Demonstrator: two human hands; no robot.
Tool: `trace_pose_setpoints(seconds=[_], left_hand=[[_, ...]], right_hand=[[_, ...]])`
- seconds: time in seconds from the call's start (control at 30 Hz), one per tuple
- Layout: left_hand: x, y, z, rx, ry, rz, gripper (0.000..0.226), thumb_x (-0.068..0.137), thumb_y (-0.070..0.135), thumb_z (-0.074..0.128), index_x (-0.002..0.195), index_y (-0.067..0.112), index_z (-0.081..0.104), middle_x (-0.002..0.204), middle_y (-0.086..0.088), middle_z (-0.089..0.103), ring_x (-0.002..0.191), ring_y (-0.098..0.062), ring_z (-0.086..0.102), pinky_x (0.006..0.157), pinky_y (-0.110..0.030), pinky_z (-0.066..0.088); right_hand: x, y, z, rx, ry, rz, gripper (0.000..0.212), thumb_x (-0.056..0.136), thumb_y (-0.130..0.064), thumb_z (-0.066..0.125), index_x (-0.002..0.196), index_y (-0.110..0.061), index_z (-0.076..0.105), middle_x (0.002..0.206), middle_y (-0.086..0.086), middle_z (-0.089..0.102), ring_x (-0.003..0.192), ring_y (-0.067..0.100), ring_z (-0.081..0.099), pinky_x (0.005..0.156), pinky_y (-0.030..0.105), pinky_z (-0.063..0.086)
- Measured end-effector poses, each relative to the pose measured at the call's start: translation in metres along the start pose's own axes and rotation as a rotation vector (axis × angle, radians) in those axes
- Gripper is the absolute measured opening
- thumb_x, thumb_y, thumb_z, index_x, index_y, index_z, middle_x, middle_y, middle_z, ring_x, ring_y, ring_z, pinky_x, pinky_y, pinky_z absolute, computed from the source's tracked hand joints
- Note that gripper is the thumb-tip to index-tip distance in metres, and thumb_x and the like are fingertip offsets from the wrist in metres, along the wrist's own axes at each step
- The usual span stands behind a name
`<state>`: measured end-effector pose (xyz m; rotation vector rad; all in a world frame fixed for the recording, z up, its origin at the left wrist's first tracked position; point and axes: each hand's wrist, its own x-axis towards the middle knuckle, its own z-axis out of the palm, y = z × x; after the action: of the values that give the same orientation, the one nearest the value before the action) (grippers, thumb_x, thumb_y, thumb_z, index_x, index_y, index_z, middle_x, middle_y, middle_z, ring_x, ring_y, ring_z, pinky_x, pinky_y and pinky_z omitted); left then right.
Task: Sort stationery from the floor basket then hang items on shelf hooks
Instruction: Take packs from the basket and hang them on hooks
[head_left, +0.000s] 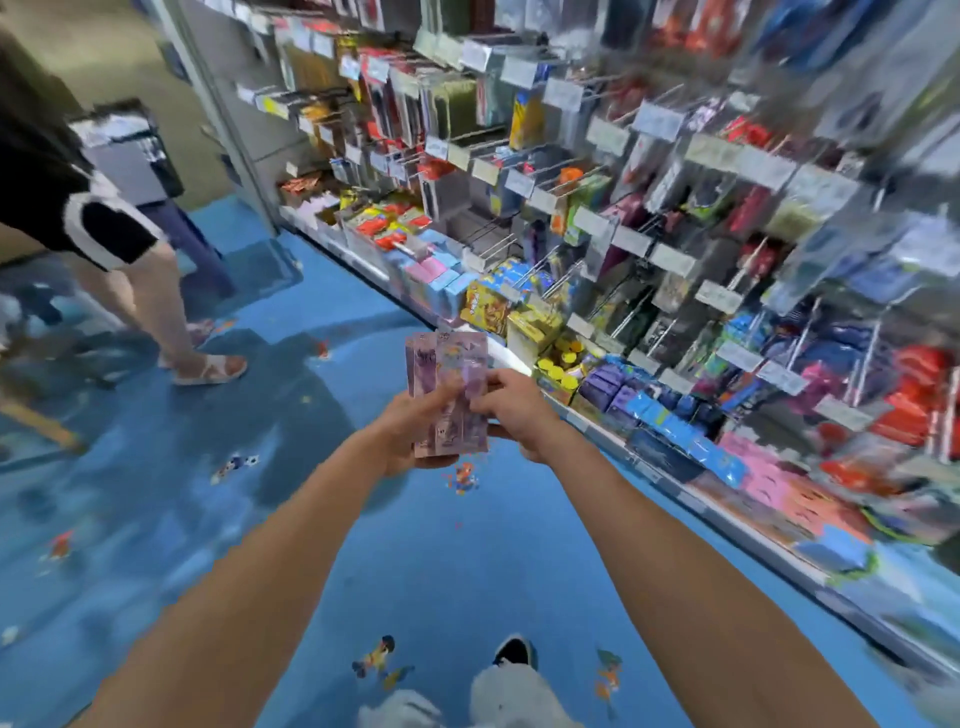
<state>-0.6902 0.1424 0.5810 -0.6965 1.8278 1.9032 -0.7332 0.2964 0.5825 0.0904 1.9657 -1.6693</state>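
Observation:
A small stack of flat pink-purple stationery packs (451, 364) stands upright in front of me, over the blue floor. My left hand (415, 426) grips the stack from the left and below. My right hand (511, 410) pinches the front pack at its right edge. The shelf hooks (498, 244) stick out of the display on the right, most hung with packaged goods, a few bare near the middle. The floor basket is not in view. The picture is blurred by motion.
The shelf unit (675, 260) runs along the right, with boxed goods (524, 317) on its bottom ledge. Another person (130, 270) in sandals stands at the left on the blue patterned floor (260, 519). My own foot (514, 652) shows at the bottom.

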Motion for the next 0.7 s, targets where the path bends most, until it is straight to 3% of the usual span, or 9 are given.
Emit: trace_pose_setpoints(seconds=[0.07,0.17,0.23,0.3,0.4,0.47,0.53,0.63,0.7], left_hand=[[0.019,0.036,0.023,0.014,-0.052,0.024,0.038,0.091,0.053,0.069,0.11,0.019,0.069,0.084,-0.006,0.076,0.063,-0.022,0.072,0.06,-0.033,0.055],[0.044,0.088,0.051,0.03,-0.177,0.042,0.066,0.079,0.067,0.068,0.121,0.016,0.071,0.104,-0.013,0.074,0.073,-0.024,0.07,0.055,-0.029,0.052],[0.061,0.123,0.066,0.003,-0.229,0.035,0.064,0.087,0.069,0.058,0.121,0.017,0.071,0.108,-0.012,0.074,0.081,-0.026,0.072,0.062,-0.035,0.058],[0.08,0.162,0.081,-0.04,-0.306,0.041,0.055,0.098,0.061,0.049,0.113,0.014,0.073,0.102,-0.014,0.076,0.077,-0.027,0.075,0.06,-0.038,0.06],[0.108,0.222,0.1,0.019,-0.431,0.097,0.058,0.099,0.064,0.044,0.107,0.016,0.076,0.103,-0.012,0.077,0.079,-0.025,0.076,0.062,-0.035,0.061],[0.124,0.264,0.109,0.118,-0.462,0.187,0.062,0.098,0.069,0.04,0.111,0.021,0.077,0.111,-0.01,0.077,0.088,-0.023,0.077,0.069,-0.034,0.062],[0.143,0.302,0.114,0.153,-0.483,0.279,0.064,0.097,0.071,0.041,0.122,0.021,0.073,0.116,-0.011,0.076,0.096,-0.027,0.076,0.075,-0.038,0.063],[0.165,0.36,0.124,0.153,-0.486,0.424,0.064,0.093,0.07,0.052,0.13,0.018,0.066,0.116,-0.013,0.075,0.1,-0.034,0.075,0.083,-0.053,0.062],[0.179,0.396,0.128,0.138,-0.478,0.496,0.066,0.091,0.069,0.058,0.129,0.016,0.064,0.114,-0.011,0.075,0.098,-0.032,0.076,0.08,-0.051,0.063]], right_hand=[[0.011,-0.02,-0.033,0.044,0.063,-0.027,0.029,0.084,0.008,0.059,0.109,-0.007,0.066,0.092,0.008,0.065,0.08,0.023,0.063,0.081,0.048,0.059],[0.027,-0.054,-0.079,0.076,0.146,-0.073,0.021,0.087,0.01,0.059,0.099,-0.007,0.064,0.084,0.007,0.061,0.073,0.02,0.061,0.067,0.037,0.058],[0.038,-0.075,-0.106,0.085,0.178,-0.117,0.024,0.089,0.013,0.058,0.085,-0.01,0.06,0.074,0.004,0.058,0.061,0.013,0.059,0.054,0.025,0.053],[0.051,-0.101,-0.132,0.078,0.239,-0.17,0.022,0.09,0.01,0.063,0.084,-0.011,0.059,0.072,0.0,0.058,0.055,0.005,0.058,0.049,0.018,0.048],[0.078,-0.141,-0.168,0.096,0.327,-0.252,0.016,0.09,0.002,0.07,0.088,-0.012,0.062,0.078,-0.002,0.064,0.067,0.007,0.064,0.06,0.018,0.051],[0.097,-0.171,-0.186,0.12,0.381,-0.301,0.017,0.084,-0.012,0.077,0.095,-0.013,0.064,0.093,0.005,0.069,0.09,0.025,0.07,0.08,0.039,0.059],[0.119,-0.198,-0.202,0.146,0.445,-0.349,0.039,0.069,-0.029,0.081,0.102,-0.014,0.066,0.105,0.011,0.071,0.106,0.036,0.068,0.096,0.056,0.054],[0.145,-0.24,-0.222,0.159,0.526,-0.421,0.055,0.061,-0.033,0.081,0.11,-0.014,0.066,0.113,0.018,0.071,0.107,0.036,0.069,0.098,0.057,0.054],[0.148,-0.273,-0.23,0.124,0.564,-0.473,0.051,0.068,-0.03,0.081,0.115,-0.015,0.066,0.112,0.012,0.073,0.104,0.03,0.071,0.092,0.048,0.058]])
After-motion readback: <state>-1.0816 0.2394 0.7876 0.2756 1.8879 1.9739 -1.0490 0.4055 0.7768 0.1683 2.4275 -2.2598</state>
